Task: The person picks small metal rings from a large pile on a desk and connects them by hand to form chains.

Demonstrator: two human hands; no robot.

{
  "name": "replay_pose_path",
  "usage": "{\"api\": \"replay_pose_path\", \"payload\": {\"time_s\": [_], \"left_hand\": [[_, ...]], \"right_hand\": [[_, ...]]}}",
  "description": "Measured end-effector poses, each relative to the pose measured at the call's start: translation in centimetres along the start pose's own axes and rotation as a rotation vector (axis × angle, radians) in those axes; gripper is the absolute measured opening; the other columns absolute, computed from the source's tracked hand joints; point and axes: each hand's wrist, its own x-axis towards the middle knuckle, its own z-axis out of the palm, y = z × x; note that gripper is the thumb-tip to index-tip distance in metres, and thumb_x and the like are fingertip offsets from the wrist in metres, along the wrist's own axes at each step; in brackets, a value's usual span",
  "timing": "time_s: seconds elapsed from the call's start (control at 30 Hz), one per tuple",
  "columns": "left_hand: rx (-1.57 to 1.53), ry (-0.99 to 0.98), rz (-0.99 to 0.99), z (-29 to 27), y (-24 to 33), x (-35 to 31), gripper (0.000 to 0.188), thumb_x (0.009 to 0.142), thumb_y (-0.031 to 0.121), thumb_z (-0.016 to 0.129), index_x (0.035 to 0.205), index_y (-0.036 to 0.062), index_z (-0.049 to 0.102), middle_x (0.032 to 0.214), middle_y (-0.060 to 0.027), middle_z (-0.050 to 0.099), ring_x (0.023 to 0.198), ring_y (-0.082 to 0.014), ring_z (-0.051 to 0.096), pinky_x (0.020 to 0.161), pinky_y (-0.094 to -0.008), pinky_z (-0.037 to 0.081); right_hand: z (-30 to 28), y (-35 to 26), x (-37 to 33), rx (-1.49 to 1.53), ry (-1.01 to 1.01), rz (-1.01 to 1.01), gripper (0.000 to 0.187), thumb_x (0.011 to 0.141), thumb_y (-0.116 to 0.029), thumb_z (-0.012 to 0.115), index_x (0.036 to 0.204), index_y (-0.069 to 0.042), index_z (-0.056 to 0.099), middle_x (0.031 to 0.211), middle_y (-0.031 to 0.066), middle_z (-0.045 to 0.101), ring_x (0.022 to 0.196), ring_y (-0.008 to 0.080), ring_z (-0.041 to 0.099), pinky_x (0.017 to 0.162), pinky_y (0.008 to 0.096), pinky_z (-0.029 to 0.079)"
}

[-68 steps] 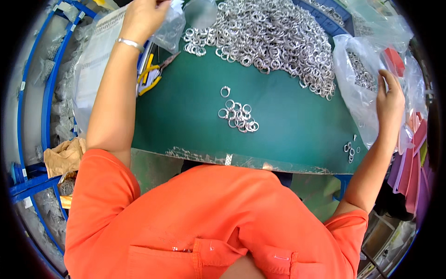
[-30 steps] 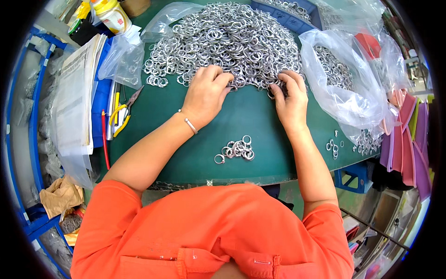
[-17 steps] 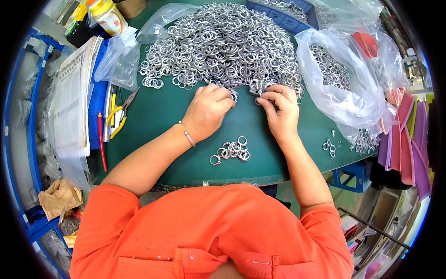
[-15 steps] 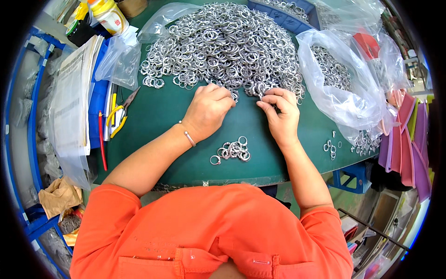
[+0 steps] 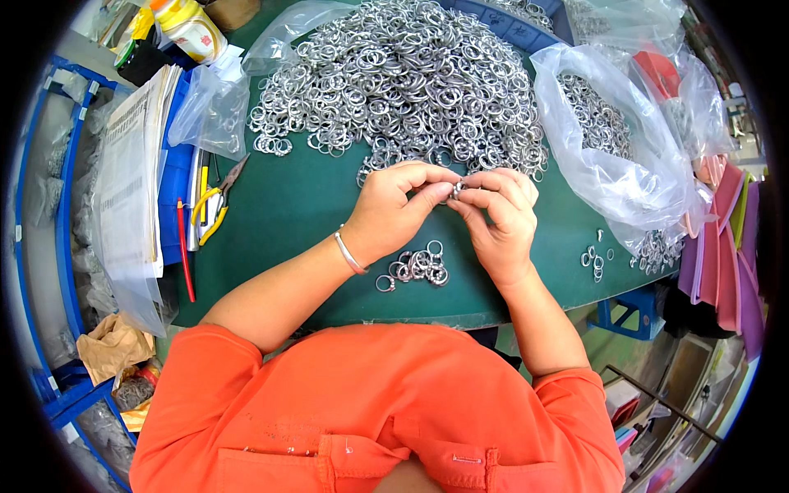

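Note:
A large heap of silver metal rings [image 5: 403, 82] covers the far middle of the green table. At its near edge my two hands meet over a small silver ring [image 5: 457, 190]. My left hand [image 5: 399, 205] pinches it between thumb and forefinger from the left. From the right, my right hand [image 5: 497, 209] grips the same ring with thumb and fingertips. Fingers cover much of the ring, and whether more than one is held cannot be seen. A small pile of rings [image 5: 419, 265] lies on the table nearer my body, below my hands.
Yellow-handled pliers [image 5: 215, 205] and a red pen-like tool [image 5: 184, 246] lie left, beside stacked papers [image 5: 136, 156]. A clear plastic bag [image 5: 612, 177] with rings spreads at right. Behind it stands a blue bin [image 5: 518, 31]. Several loose rings [image 5: 595, 261] lie near the right edge.
My left hand has moved right, away from the heap's edge, and joined my right hand. Both now hold a ring between them, slightly nearer my body.

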Motion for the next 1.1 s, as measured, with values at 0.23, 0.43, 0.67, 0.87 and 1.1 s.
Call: {"api": "replay_pose_path", "payload": {"time_s": [0.23,0.43,0.67,0.87,1.1], "left_hand": [[-0.160,-0.037,-0.081,-0.1,-0.1,-0.7,0.019,0.084,0.001,0.069,0.102,-0.0035,0.067,0.097,-0.0084,0.069,0.087,-0.0125,0.065,0.079,-0.0245,0.054],[-0.186,-0.018,-0.174,-0.2,0.2,-1.0,0.017,0.085,0.002,0.068,0.101,-0.0038,0.067,0.095,-0.0079,0.069,0.085,-0.0120,0.065,0.078,-0.0238,0.054],[-0.002,0.203,0.016,-2.0,-0.3,-0.8,0.009,0.087,0.002,0.065,0.095,-0.0011,0.067,0.093,-0.0052,0.066,0.080,-0.0095,0.061,0.069,-0.0223,0.050],[0.455,0.180,0.247,-3.5,0.2,-0.9,0.022,0.077,0.002,0.069,0.099,0.0028,0.066,0.095,-0.0092,0.061,0.082,-0.0208,0.060,0.074,-0.0294,0.049],[0.820,0.041,0.383,-3.0,-2.0,-1.0,0.030,0.068,0.005,0.074,0.097,0.0071,0.067,0.101,-0.0078,0.058,0.092,-0.0281,0.054,0.081,-0.0382,0.044]], "right_hand": [[0.0,-0.7,-0.4,0.005,0.018,-0.014,0.020,0.063,-0.009,0.080,0.077,-0.011,0.067,0.083,-0.0014,0.064,0.081,0.0193,0.058,0.080,0.0345,0.039],[0.1,-1.0,-0.5,0.025,0.008,-0.030,0.020,0.062,-0.008,0.080,0.077,-0.010,0.067,0.082,-0.0005,0.063,0.078,0.0197,0.059,0.076,0.0342,0.040],[-1.0,1.6,11.4,-0.124,0.410,-0.351,0.019,0.067,-0.002,0.078,0.081,-0.004,0.064,0.085,0.0100,0.062,0.077,0.0289,0.059,0.070,0.0374,0.047],[-1.6,7.1,18.4,-0.287,0.353,-0.053,0.012,0.081,-0.010,0.067,0.091,-0.003,0.068,0.088,0.0139,0.066,0.082,0.0321,0.064,0.072,0.0373,0.050],[-2.0,1.1,2.7,-0.148,-0.402,0.175,0.014,0.079,-0.004,0.065,0.093,-0.002,0.065,0.092,0.0134,0.058,0.088,0.0334,0.058,0.077,0.0411,0.049]]}}
